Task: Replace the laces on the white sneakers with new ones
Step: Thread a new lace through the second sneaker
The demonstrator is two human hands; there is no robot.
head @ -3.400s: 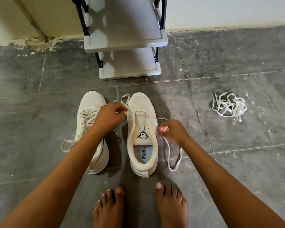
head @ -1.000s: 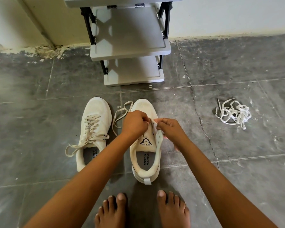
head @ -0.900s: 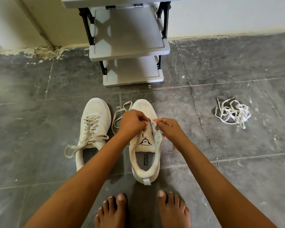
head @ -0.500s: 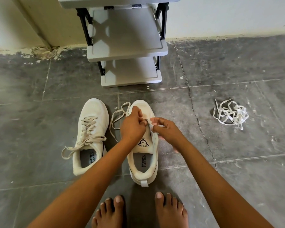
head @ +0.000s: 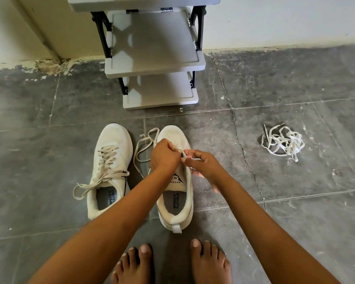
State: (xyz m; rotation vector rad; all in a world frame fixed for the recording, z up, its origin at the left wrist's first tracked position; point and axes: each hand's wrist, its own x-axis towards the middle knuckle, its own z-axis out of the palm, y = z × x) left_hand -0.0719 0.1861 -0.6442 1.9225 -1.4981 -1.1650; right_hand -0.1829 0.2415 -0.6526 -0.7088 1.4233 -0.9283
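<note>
You're on the right-hand sneaker point(head: 175, 193), and by my read you're drawing the old lace point(head: 184, 154) out of its far eyelets: the tongue nearer you is already bare, while the left-hand sneaker point(head: 111, 167) just beside it is laced in full. Both hands meet over the throat of the shoe. Your left hand point(head: 165, 156) sits knuckles-up, fingers curled round the lace. Your right hand point(head: 201, 163) pinches the same strand between thumb and forefinger, its other fingers hanging by the shoe's right side. A slack loop of lace lies on the floor point(head: 49, 152) between the two toes. Next comes a steady pull to free the last crossings, then a reach right to the tangle of whiter laces point(head: 283, 142), well apart from the shoes
</note>
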